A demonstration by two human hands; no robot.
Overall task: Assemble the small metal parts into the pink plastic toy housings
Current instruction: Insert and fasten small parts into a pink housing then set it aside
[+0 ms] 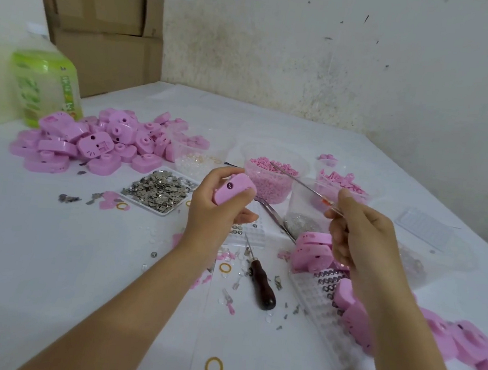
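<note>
Your left hand (pixel 212 214) is raised over the white-covered table (pixel 75 287), fingers and thumb curled round one rounded pink plastic toy housing (pixel 234 190). It grips the housing by its edges, so a side with a small dark hole faces you. Your right hand (pixel 360 236) pinches a thin metal-shafted tool with a clear handle (pixel 303 185). The handle is caught between thumb and fingers, and the shaft slants up and to the left, its tip over a clear tub of tiny pink pellets (pixel 270 181). The tip and the held housing are apart. The small silvery metal parts (pixel 158 189) lie heaped in a shallow white square tray (pixel 164 213) just left of your left hand. Behind that tray spreads a heap of pink plastic housings (pixel 96 142), with a green-labelled plastic bottle (pixel 45 85) and brown cardboard boxes (pixel 109 20) beyond it. More pink housings (pixel 314 251) sit under and to the right of your right hand, some on a clear gridded plastic tray (pixel 323 310). Between your forearms lies a dark wooden-handled awl (pixel 261 283), and a yellow rubber ring (pixel 214 368) lies nearer to you
</note>
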